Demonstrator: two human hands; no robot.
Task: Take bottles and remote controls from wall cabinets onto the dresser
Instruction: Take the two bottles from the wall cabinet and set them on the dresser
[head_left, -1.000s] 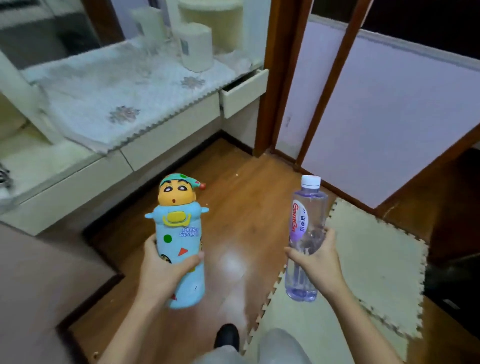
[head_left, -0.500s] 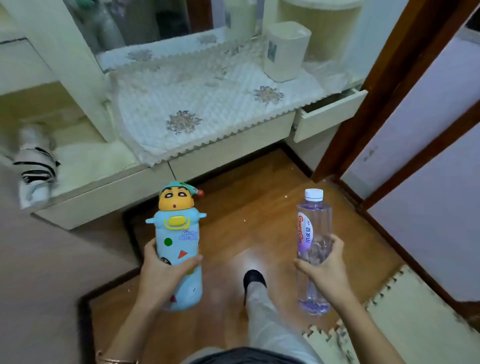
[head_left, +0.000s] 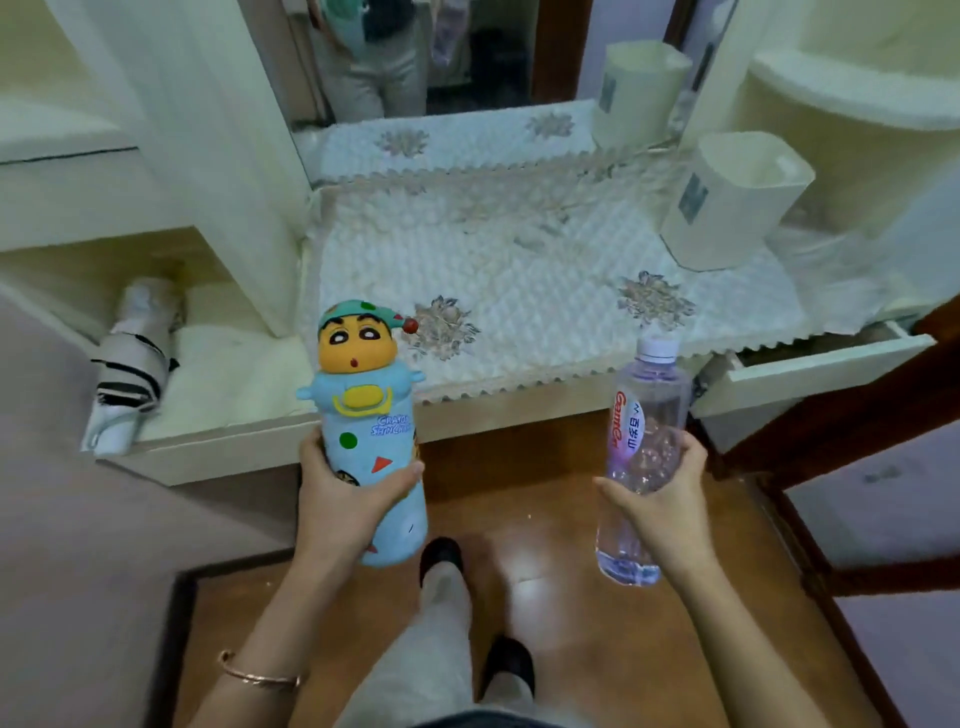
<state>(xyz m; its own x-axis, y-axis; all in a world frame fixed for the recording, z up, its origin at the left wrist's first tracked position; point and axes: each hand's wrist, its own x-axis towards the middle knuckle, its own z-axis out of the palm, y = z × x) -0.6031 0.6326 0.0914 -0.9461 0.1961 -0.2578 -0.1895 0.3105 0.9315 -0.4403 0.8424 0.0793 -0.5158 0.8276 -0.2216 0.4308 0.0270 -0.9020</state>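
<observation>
Two bottles, both held: left hand (head_left: 343, 501) fingers (head_left: 311, 447) wrap the cartoon bottle (head_left: 366, 415) at 9 o'clock; right hand (head_left: 662, 501) fingers curl round the water bottle (head_left: 649, 410) at 3 o'clock.

- 2 bottles: 1 cartoon bottle (head_left: 366, 447), 1 clear water bottle (head_left: 647, 415).
- 2 hands, left hand (head_left: 343, 499) and right hand (head_left: 662, 501), 1 bottle in each.
- 1 bracelet (head_left: 257, 675).
- 1 quilted cloth (head_left: 519, 270) over 1 dresser (head_left: 493, 415).
- 1 white bin (head_left: 727, 208), plus 1 mirror reflection (head_left: 639, 93) of it.
- 1 open drawer (head_left: 810, 371).
- 1 striped bundle (head_left: 132, 364), possibly a folded umbrella.
- 2 dark shoes (head_left: 511, 660).
</observation>
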